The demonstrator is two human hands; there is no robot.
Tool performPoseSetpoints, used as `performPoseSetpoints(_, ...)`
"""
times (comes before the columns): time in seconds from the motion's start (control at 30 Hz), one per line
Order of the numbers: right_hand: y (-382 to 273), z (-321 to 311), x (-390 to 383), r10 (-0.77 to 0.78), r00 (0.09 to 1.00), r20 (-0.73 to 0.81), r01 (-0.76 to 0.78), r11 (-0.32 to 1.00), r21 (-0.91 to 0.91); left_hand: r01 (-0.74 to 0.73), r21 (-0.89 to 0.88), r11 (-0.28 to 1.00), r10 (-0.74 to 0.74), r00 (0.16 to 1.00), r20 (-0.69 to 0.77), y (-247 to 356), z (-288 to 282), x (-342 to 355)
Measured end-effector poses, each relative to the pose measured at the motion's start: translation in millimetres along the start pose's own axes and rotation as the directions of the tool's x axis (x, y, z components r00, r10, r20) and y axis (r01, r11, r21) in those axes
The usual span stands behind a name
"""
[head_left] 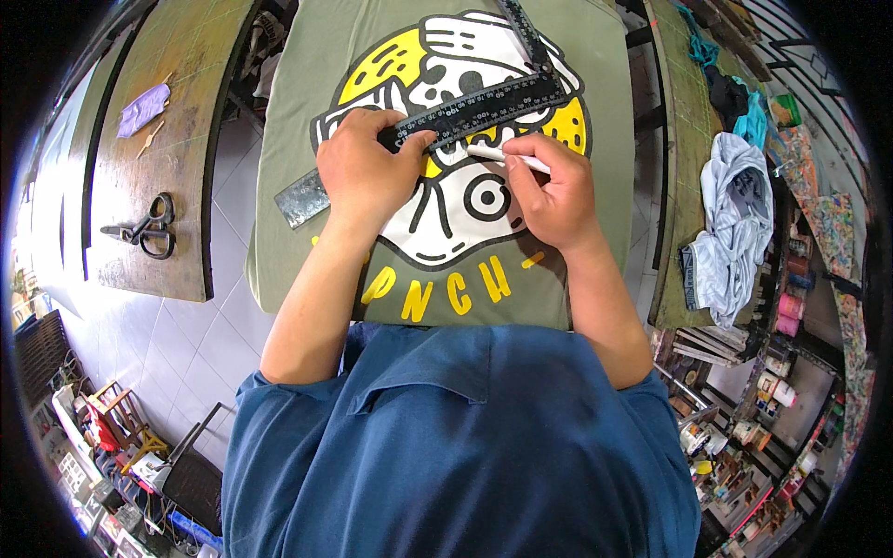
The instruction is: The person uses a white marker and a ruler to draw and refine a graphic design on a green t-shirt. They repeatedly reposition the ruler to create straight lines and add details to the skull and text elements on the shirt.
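A green T-shirt [298, 102] lies spread flat before me, printed with a white, yellow and black cartoon figure and yellow lettering. Across the print, a black L-shaped square ruler [465, 113] with white markings lies at a slant; its silvery end [303, 198] sticks out at the lower left. My left hand [370, 167] grips the ruler and presses it down, thumb and forefinger on its face. Pinched in my right hand [556, 189] is a slim white stick [487, 152], a pen or chalk by its look. Its tip points left, just below the ruler's lower edge.
On the wooden table [191, 84] at left lie black-handled scissors [144, 228] and a lilac cloth scrap [144, 110]. Light grey clothing [735, 219] is heaped on the bench at right. Below it, shelves hold bottles and thread spools [789, 312]. A dark chair [197, 474] stands at lower left.
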State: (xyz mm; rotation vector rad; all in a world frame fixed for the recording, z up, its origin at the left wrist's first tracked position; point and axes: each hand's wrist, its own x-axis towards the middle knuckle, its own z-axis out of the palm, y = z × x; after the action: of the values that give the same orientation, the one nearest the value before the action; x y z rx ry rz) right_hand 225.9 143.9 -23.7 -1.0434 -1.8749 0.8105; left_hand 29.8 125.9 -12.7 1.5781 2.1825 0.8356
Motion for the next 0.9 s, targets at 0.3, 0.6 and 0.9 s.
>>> performPoseSetpoints(0.3,0,3,0,0.010,1.000,0.001,-0.010,0.998,0.055,-0.062,-0.013,0.998,0.061,0.996,-0.070,-4,4,-1)
performPoseSetpoints(0.6,-4,-1,-3,-0.014,0.990,-0.141,0.012,1.000,-0.015,-0.001,0.000,1.000,0.001,1.000,0.001,-1,1,-1)
performPoseSetpoints(0.9,-11,5,-1,-0.086,0.994,-0.063,0.089,0.995,0.048,0.001,-0.014,1.000,-0.001,0.999,-0.045,-5,1,0)
